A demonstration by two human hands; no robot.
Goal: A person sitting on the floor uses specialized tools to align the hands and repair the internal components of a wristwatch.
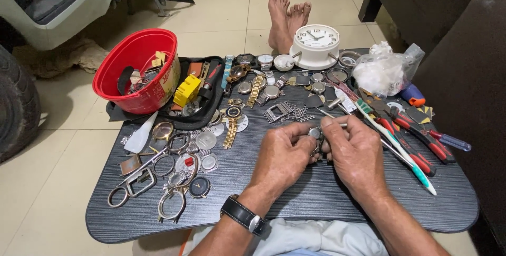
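Both hands meet over the dark tray table (369, 203): left hand (282, 158) and right hand (356, 156) pinch a small watch case (315, 133). A crumpled clear plastic bag (385, 69) lies far right; a red bowl (134, 56) sits far left.

Over a dark grey bench (327, 203) strewn with watch parts, the left hand (282, 156) and right hand (358, 153) together pinch a small metal watch piece (315, 133), with red-handled pliers (416, 129) to the right and a red bowl (138, 71) far left.
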